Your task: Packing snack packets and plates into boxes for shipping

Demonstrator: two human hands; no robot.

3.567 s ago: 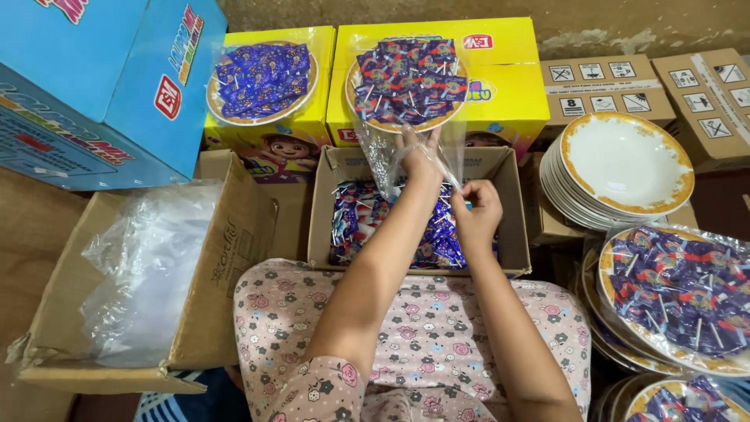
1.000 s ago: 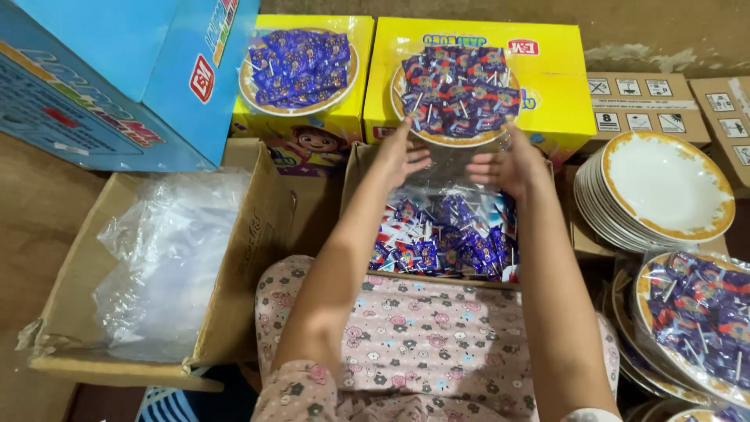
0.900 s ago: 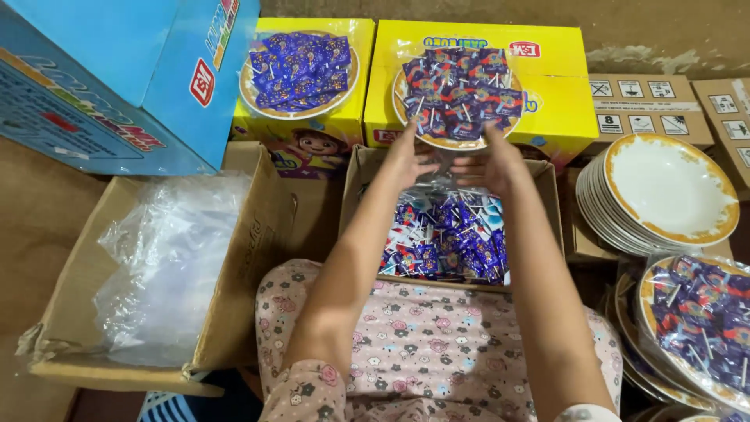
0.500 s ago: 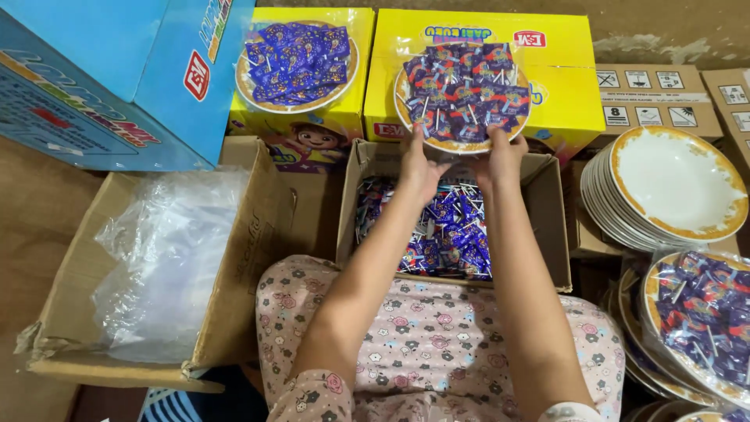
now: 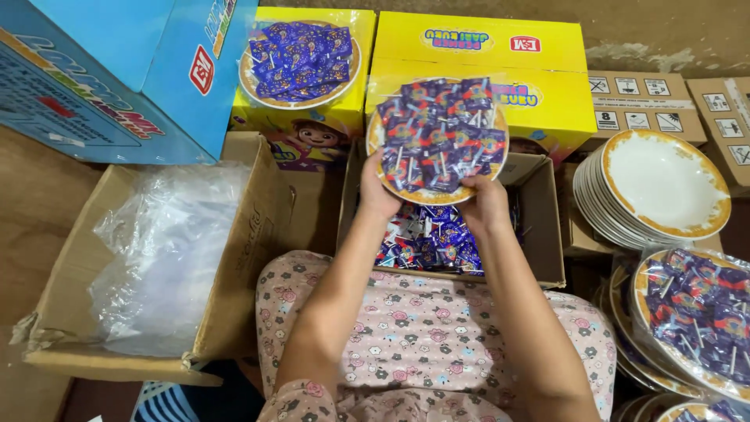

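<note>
Glossy wrapped lollipops heaped on round gold-rimmed plate, both hands gripping its rim.

I sit on a bare brown floor in flat, even light. Ahead of me a rough concrete wall rises behind stacked cardboard cartons.

Plate of candy held by left hand and right hand above open candy box; bag carton left, stacked plates right.
</note>
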